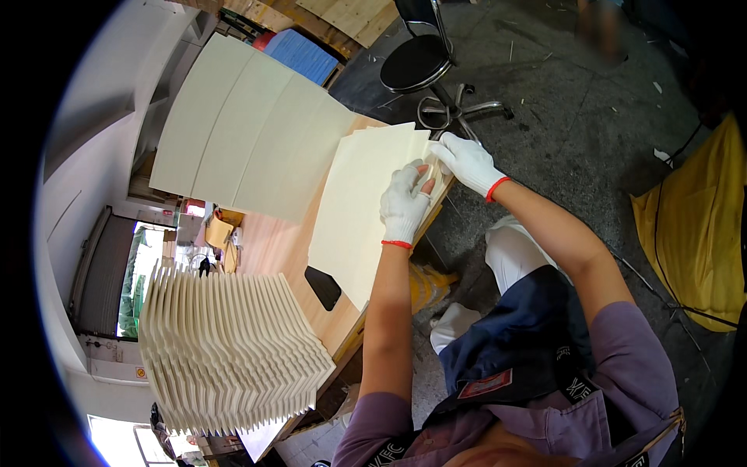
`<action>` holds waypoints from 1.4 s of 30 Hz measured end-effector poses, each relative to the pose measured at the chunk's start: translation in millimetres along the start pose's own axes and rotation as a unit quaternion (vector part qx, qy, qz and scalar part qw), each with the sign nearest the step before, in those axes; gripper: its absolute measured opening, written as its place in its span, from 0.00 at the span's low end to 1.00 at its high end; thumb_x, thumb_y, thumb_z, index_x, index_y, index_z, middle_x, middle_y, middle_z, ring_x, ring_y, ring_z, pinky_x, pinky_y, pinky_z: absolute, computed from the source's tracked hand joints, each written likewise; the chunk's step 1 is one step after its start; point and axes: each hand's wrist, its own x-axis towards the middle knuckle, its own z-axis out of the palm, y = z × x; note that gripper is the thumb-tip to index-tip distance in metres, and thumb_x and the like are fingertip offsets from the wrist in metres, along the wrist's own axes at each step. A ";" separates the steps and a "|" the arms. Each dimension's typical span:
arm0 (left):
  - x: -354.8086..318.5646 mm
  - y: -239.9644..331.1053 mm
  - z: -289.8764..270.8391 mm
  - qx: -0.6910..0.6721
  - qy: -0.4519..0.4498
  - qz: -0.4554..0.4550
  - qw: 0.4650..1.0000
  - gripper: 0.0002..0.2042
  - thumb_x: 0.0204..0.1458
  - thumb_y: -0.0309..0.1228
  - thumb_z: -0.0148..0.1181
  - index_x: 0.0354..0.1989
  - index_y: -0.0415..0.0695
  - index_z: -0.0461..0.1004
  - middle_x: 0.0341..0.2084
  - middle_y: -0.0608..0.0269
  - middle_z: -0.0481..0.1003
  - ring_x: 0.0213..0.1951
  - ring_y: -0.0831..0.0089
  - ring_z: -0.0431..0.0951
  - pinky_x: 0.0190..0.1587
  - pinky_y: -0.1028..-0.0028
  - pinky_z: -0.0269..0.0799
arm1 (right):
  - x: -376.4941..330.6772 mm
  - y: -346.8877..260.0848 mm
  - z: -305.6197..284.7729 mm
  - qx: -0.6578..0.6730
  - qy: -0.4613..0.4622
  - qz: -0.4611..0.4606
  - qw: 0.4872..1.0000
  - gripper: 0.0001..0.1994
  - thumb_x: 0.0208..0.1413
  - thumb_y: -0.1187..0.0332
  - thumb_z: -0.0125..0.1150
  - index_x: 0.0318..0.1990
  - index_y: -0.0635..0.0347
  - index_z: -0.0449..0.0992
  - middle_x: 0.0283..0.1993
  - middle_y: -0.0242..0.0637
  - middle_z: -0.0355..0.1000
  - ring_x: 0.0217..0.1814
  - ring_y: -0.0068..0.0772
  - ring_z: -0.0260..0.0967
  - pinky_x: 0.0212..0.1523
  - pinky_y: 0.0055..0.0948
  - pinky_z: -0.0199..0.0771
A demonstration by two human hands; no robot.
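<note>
Sheets [362, 210] lie on the worktop [272, 241], long axis running away from me. I see both hands at their far corner: left hand [405, 204] pressing flat, right hand [467, 162] pinching the edge, equally near.

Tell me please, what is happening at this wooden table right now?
A person in white knit gloves works at a light wooden table. The left hand presses on a stack of cream paper sheets at its far corner, and the right hand pinches that same corner. Larger cream sheets lie behind, a fanned pile of cream folded pieces stands nearby, and a flat black object lies beside the stack.
</note>
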 end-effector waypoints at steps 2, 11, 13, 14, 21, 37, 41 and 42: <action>-1.0 -5.2 4.4 0.014 0.016 0.009 1.000 0.18 0.54 0.38 0.61 0.54 0.56 0.73 0.47 0.59 0.75 0.45 0.56 0.79 0.46 0.62 0.74 | -0.9 -3.1 -1.6 0.001 -0.002 -0.002 1.000 0.22 0.64 0.45 0.45 0.42 0.55 0.71 0.36 0.47 0.76 0.43 0.52 0.74 0.45 0.46 0.69; -6.6 -12.3 13.9 0.091 0.020 0.042 0.995 0.23 0.57 0.36 0.55 0.63 0.60 0.65 0.47 0.57 0.74 0.38 0.51 0.79 0.39 0.56 0.75 | -15.1 -8.2 -17.8 0.139 -0.117 0.042 0.983 0.25 0.62 0.41 0.45 0.39 0.57 0.69 0.33 0.45 0.76 0.41 0.48 0.75 0.42 0.45 0.70; -9.1 -15.8 11.8 0.080 0.018 0.043 0.996 0.23 0.57 0.35 0.54 0.63 0.60 0.65 0.47 0.57 0.74 0.36 0.51 0.79 0.39 0.56 0.75 | -24.3 -4.0 -20.0 0.092 -0.088 0.057 0.990 0.24 0.62 0.41 0.45 0.38 0.56 0.70 0.29 0.39 0.75 0.34 0.39 0.74 0.39 0.39 0.69; -8.9 -16.7 12.8 0.089 0.024 0.040 0.995 0.23 0.57 0.35 0.54 0.63 0.61 0.64 0.46 0.58 0.75 0.35 0.51 0.79 0.38 0.57 0.75 | -28.3 0.2 -22.0 0.069 -0.074 0.064 0.993 0.24 0.63 0.41 0.45 0.38 0.55 0.70 0.27 0.36 0.74 0.31 0.34 0.74 0.38 0.37 0.69; -10.9 -5.6 12.3 0.107 0.030 0.016 0.994 0.23 0.57 0.32 0.53 0.63 0.62 0.65 0.40 0.59 0.77 0.28 0.53 0.79 0.31 0.59 0.74 | -36.1 10.8 -18.2 -0.078 0.016 -0.012 0.997 0.22 0.61 0.42 0.48 0.43 0.52 0.69 0.32 0.43 0.76 0.35 0.49 0.76 0.38 0.45 0.71; -30.5 -6.8 5.5 0.083 0.076 0.096 0.989 0.14 0.56 0.30 0.57 0.52 0.54 0.75 0.40 0.59 0.79 0.36 0.55 0.81 0.38 0.64 0.77 | -39.1 4.2 3.2 -0.239 0.028 -0.097 0.966 0.19 0.62 0.48 0.49 0.38 0.56 0.72 0.24 0.43 0.75 0.27 0.48 0.75 0.26 0.45 0.72; -29.6 -8.0 5.7 0.041 0.080 0.000 0.996 0.15 0.55 0.29 0.56 0.51 0.56 0.75 0.38 0.60 0.78 0.35 0.54 0.79 0.37 0.61 0.76 | -27.6 -3.6 0.5 -0.231 0.061 -0.229 0.944 0.16 0.63 0.51 0.47 0.39 0.53 0.73 0.24 0.42 0.75 0.26 0.49 0.75 0.26 0.46 0.72; -30.1 -8.7 5.4 0.027 0.090 -0.008 0.996 0.14 0.56 0.29 0.56 0.50 0.56 0.76 0.37 0.60 0.78 0.35 0.54 0.79 0.37 0.61 0.75 | -26.1 -14.6 -3.8 -0.227 0.042 -0.244 0.942 0.16 0.63 0.51 0.47 0.40 0.52 0.73 0.24 0.42 0.75 0.26 0.50 0.75 0.26 0.47 0.73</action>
